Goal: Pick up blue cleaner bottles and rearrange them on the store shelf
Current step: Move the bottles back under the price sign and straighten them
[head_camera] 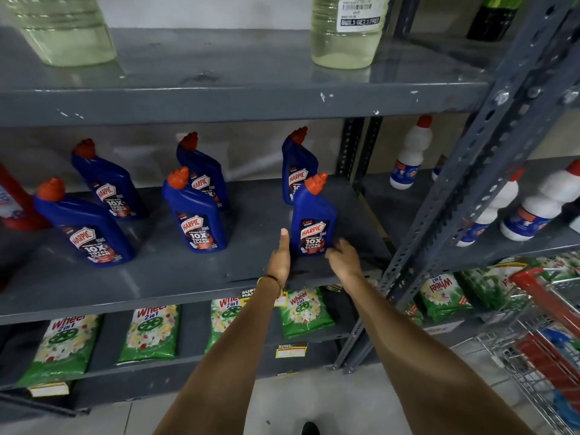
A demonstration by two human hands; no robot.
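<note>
Several blue cleaner bottles with orange caps stand on the grey middle shelf (157, 277), in pairs one behind another. The front right bottle (312, 215) stands upright near the shelf's right end, with another bottle (295, 164) behind it. My left hand (280, 259) is open and flat, thumb up, just left of that front bottle's base and not touching it. My right hand (342, 255) is at the bottle's lower right, fingertips against its base, with no grip closed around it. The middle front bottle (196, 221) and the left front bottle (88, 233) stand further left.
Slotted steel uprights (470, 183) bound the shelf on the right. White bottles (408, 158) stand on the neighbouring shelf. Pale liquid jugs (345, 32) sit on the shelf above, green detergent packs (150, 334) below. A red-handled wire trolley (539, 324) stands at the lower right.
</note>
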